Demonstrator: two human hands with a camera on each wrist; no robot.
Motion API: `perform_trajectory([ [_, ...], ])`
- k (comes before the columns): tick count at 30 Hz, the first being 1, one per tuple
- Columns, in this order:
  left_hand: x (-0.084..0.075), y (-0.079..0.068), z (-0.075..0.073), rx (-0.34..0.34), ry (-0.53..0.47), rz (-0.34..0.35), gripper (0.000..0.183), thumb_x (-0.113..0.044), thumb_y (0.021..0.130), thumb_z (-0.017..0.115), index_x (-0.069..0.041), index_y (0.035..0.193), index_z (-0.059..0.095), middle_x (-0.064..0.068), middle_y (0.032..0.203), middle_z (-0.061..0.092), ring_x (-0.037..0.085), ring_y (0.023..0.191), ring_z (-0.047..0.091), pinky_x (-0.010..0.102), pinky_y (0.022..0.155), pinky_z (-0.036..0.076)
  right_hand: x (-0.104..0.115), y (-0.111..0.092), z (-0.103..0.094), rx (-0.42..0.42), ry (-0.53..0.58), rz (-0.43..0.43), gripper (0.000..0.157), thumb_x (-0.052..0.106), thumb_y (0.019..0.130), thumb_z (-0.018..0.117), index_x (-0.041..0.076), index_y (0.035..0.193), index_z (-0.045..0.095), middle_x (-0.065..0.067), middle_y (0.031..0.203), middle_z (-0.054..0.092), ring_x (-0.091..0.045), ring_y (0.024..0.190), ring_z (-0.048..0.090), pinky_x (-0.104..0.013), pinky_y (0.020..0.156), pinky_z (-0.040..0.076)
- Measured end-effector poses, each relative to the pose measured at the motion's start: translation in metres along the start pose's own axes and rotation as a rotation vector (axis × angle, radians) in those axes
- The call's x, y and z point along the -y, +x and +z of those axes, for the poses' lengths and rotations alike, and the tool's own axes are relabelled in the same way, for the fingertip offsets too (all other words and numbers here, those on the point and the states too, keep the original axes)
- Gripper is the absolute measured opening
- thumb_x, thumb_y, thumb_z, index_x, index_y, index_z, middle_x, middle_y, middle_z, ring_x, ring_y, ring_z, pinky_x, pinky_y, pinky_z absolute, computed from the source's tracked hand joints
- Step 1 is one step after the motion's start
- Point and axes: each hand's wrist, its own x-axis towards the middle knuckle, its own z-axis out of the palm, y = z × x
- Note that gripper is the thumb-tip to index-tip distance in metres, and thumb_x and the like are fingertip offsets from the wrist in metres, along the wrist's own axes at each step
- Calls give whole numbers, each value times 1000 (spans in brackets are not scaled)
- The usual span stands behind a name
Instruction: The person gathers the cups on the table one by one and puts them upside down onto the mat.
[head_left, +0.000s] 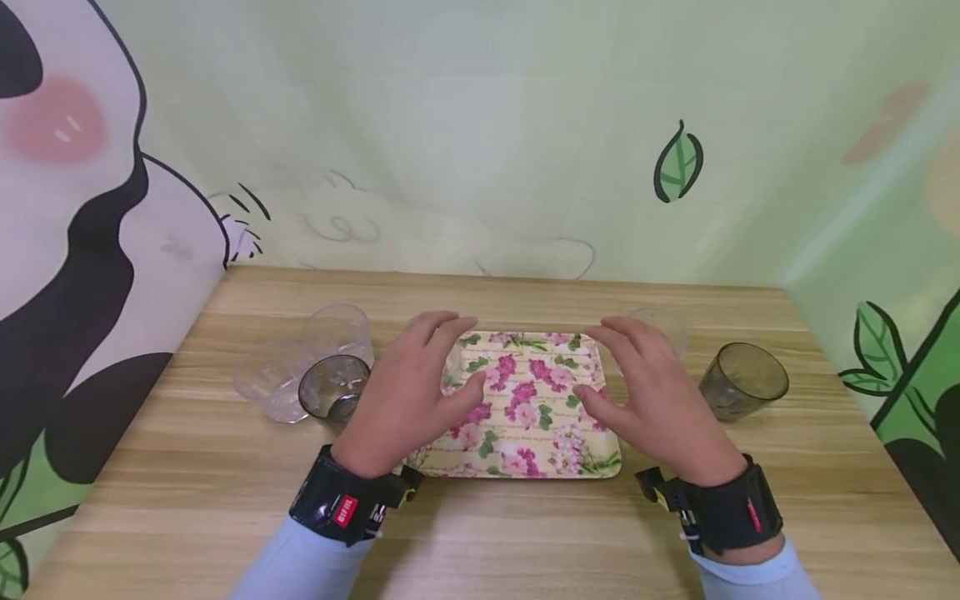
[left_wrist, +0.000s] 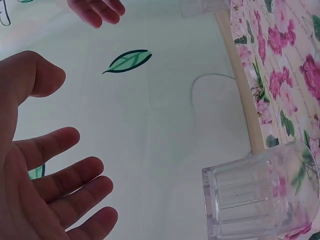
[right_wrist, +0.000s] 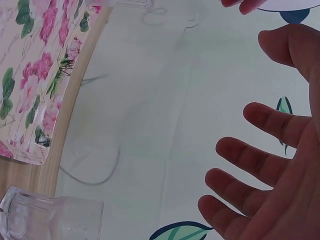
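Observation:
A floral tray (head_left: 525, 417) lies on the table between my two hands. Above its left side hovers my left hand (head_left: 412, 387), fingers spread and slightly bent, holding nothing. My right hand (head_left: 660, 392) mirrors it above the right edge, also holding nothing. In the left wrist view a clear cup (left_wrist: 245, 200) overlaps the tray's left end; the left hand mostly hides it in the head view. Behind my right hand is another clear cup (head_left: 667, 321), partly covered, which the right wrist view shows beside the tray (right_wrist: 55, 220).
Left of my left hand stand a smoky dark cup (head_left: 330, 392) and two clear cups (head_left: 337, 325), close together. A second dark cup (head_left: 742, 383) stands at the right. The wood-grain table (head_left: 510, 542) ends at a printed backdrop (head_left: 465, 167).

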Motion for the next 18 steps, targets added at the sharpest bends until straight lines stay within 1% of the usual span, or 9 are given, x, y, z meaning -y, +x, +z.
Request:
perform_trajectory([
  [5,1,-1,2,-13,-24,-2,59,-35,88,67,-11,141,55,13,138,60,28,123,59,50,97,59,0,-1,1,8,-7,3,68,34,86,76,4,141,50,-25,143,51,-42,133,46,-66,103,49],
  [11,3,-1,6,-13,-38,8,58,-33,88,68,-10,140,56,13,136,60,26,118,61,46,89,62,-1,-1,1,12,-11,4,68,34,86,76,4,141,50,-25,142,51,-42,133,46,-66,103,49],
  [18,5,-1,6,2,-41,9,57,-34,90,66,-9,140,55,13,138,59,28,121,60,49,94,61,-3,0,1,17,-20,12,66,34,87,75,4,140,51,-25,143,51,-42,134,45,-67,105,48],
])
